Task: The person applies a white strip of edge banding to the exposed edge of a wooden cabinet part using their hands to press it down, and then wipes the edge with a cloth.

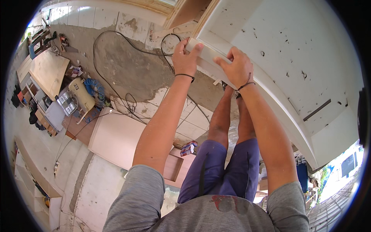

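At 12 o'clock, L hand (184, 58) & R hand (237, 69), fingers curled, grip white bar (208, 56) nr panel (278, 58); lettered strip (150, 36) ~11.

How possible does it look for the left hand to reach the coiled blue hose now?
Probably not: the left hand grips the pale piece, and the blue hose lies well off to the left, beside the tan tank, apparently too far without stepping over.

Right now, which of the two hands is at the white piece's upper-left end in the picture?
The left hand: its thumb rests near that end of the white piece, while the right hand is farther along, toward picture right.
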Tool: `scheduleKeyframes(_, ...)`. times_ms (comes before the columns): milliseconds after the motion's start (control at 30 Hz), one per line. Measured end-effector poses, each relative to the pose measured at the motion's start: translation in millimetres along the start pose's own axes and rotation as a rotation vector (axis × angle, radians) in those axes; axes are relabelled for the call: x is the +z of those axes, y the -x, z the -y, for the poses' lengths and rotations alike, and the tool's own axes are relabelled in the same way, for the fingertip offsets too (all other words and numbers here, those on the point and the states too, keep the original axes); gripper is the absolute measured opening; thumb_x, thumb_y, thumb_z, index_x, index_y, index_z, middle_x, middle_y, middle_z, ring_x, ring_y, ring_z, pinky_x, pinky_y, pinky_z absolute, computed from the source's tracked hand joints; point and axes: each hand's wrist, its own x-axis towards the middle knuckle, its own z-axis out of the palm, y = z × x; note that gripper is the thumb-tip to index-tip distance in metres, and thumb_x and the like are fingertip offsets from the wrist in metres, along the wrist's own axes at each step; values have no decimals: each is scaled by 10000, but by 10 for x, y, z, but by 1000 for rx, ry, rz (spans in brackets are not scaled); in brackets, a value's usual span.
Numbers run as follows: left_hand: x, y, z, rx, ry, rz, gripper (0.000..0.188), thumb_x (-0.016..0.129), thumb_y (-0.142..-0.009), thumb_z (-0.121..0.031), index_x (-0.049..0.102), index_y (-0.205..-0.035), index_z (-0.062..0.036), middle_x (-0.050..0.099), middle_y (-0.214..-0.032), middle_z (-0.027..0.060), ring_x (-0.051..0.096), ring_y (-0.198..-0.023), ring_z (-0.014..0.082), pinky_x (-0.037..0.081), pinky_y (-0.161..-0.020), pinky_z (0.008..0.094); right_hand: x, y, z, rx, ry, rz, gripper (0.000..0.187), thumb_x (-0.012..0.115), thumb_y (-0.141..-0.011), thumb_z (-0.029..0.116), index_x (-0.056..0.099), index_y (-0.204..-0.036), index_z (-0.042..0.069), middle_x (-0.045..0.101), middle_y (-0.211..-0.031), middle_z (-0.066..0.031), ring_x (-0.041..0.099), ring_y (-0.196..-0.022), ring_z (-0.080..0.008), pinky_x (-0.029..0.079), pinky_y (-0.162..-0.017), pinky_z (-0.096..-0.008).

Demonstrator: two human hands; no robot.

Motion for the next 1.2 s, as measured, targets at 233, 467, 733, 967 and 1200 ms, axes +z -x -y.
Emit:
scheduleKeyframes(233,39,11,-120,-19,-21,-13,534,778,-763,-346,629,-1124,19,653,-929,53,567,-808,106,464,-759,245,178,-230,195,-98,4,-42,379,705,-734,439,544,-782,99,603,-812,-65,563,-858,-287,394,-707,-442)
scheduleKeyframes(467,-166,-134,-35,-64,102,144,361,665,-870,-287,663,-1063,18,683,-936,95,615,-850,147,479,-785,279,226,-299,212,-282,-4,-140,420,717,-743,414,532,-765,37,586,-756,-128,566,-732,-314,438,-630,-408)
scheduleKeyframes(733,51,-86,195,101,81,-56,338,627,-908,-320,662,-1050,-16,668,-916,62,588,-860,113,460,-782,256,146,-352,447,-138,128,10,441,676,-779,442,516,-742,32,583,-719,-151,572,-718,-326,436,-625,-412)
scheduleKeyframes(967,-61,-107,123,62,-29,59,355,585,-914,-321,649,-1109,-31,669,-1016,153,629,-934,228,477,-830,315,421,-238,264,-388,204,-274,415,690,-767,414,602,-999,82,619,-958,-140,601,-841,-345,485,-688,-412)
scheduleKeyframes(1200,-88,67,334,360,-134,79,539,648,-846,-269,498,-1296,-13,540,-1272,222,527,-1176,343,418,-989,362,374,-250,164,-573,221,-167,558,684,-766,289,504,-1243,62,598,-1079,-134,600,-945,-346,504,-763,-437)
